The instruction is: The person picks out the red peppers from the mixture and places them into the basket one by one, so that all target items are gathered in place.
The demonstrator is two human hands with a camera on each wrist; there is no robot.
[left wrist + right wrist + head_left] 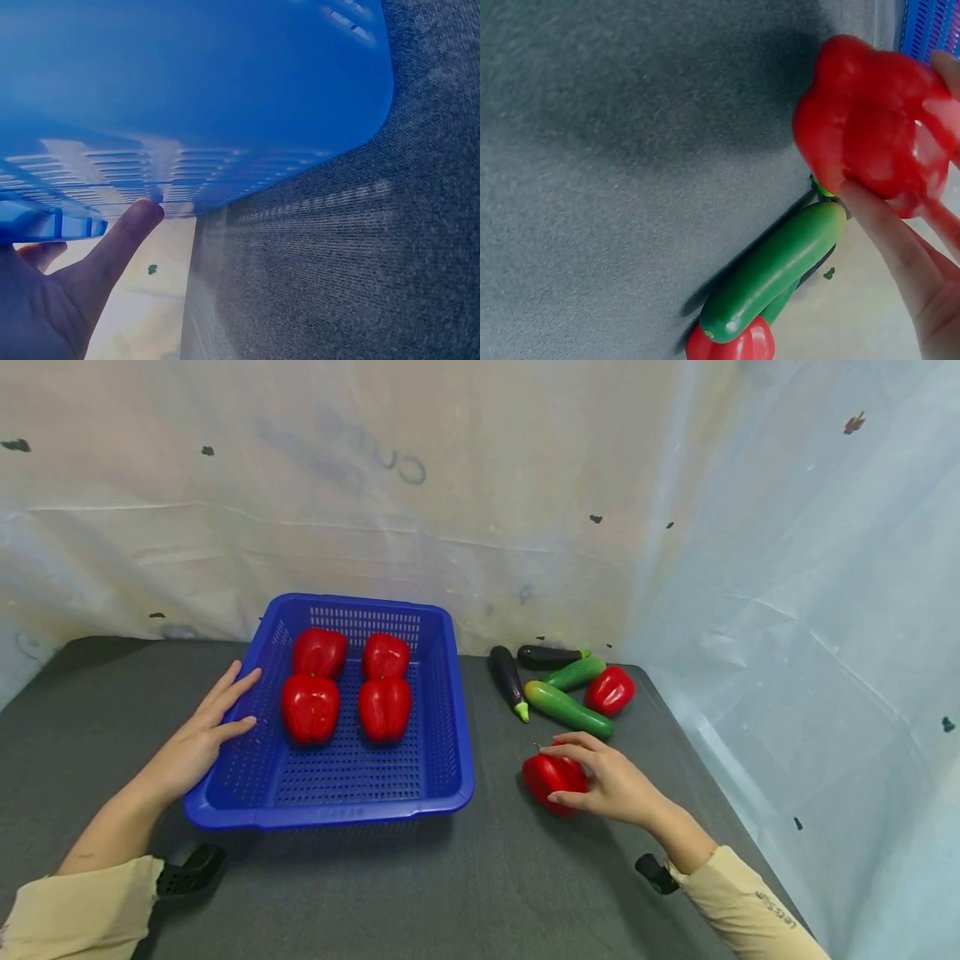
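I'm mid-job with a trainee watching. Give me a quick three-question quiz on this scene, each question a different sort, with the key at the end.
1. How many red peppers lie inside the blue basket?
2. True or false: the right hand is holding an eggplant.
3. Multiple choice: what is the left hand touching?
A) a loose pepper on the table
B) the side of the basket
C) a long green vegetable

Key:
1. Four.
2. False; its fingers are around a red pepper.
3. B.
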